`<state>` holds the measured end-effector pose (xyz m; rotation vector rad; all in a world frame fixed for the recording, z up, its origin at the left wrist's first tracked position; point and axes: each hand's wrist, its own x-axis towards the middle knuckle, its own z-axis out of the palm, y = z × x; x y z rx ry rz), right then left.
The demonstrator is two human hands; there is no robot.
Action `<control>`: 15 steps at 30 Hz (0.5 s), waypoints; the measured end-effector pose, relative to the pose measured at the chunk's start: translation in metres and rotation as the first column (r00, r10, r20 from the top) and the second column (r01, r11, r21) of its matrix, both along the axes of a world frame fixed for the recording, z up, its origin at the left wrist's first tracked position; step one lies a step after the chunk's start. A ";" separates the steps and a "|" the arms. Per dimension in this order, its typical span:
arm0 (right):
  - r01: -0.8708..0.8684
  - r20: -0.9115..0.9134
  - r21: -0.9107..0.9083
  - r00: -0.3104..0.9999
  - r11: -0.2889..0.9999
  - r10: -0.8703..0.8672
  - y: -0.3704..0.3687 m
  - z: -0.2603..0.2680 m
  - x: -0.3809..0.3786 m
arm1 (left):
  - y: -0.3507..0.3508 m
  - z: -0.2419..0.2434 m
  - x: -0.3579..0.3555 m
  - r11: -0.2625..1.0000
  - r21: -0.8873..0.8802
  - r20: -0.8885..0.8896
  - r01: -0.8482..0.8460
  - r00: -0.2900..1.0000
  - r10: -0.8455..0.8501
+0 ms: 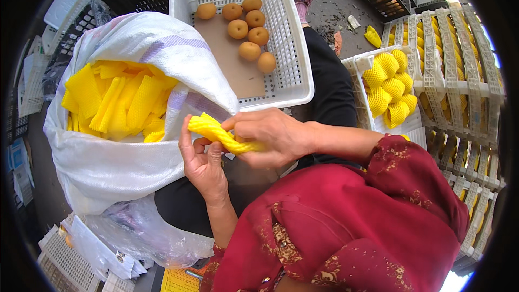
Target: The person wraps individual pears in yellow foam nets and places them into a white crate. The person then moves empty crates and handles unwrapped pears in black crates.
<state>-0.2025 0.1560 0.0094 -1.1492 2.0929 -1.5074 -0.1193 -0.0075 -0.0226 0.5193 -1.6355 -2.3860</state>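
Observation:
Both hands hold a yellow foam net sleeve (215,132) above my lap. My left hand (206,170) supports its bunched end with the fingers, the thumb resting just below. The other end is pinched by my right hand (279,136), which hides part of it. Whether anything sits inside the sleeve cannot be told. Left of the hands, a white woven sack (117,166) gapes around many flattened yellow foam nets (121,99). Beyond them stands a white plastic crate (298,65) with several round brown fruits, pear-like (238,29), on a cardboard liner (227,65).
To my right, a white crate (359,101) holds fruits in yellow nets (393,89), beside stacked pale crates (454,85). Black crates (134,4) stand at the back. A loose yellow net (372,36) lies on the littered floor. Clear plastic film (150,231) lies below the sack.

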 end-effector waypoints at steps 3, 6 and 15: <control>0.186 0.186 -0.021 0.966 0.982 -0.179 0.032 -0.002 0.027 | 0.020 -0.003 -0.009 0.986 -0.123 0.046 0.109 0.993 -0.104; 0.095 0.385 -0.056 0.920 0.994 -0.067 0.052 -0.024 0.004 | 0.027 -0.009 -0.015 0.996 0.084 0.168 0.042 0.984 -0.055; 0.286 -0.231 0.889 0.955 0.357 -0.188 0.032 -0.262 -0.197 | 0.015 0.006 -0.010 0.545 0.555 0.077 0.629 0.613 -0.786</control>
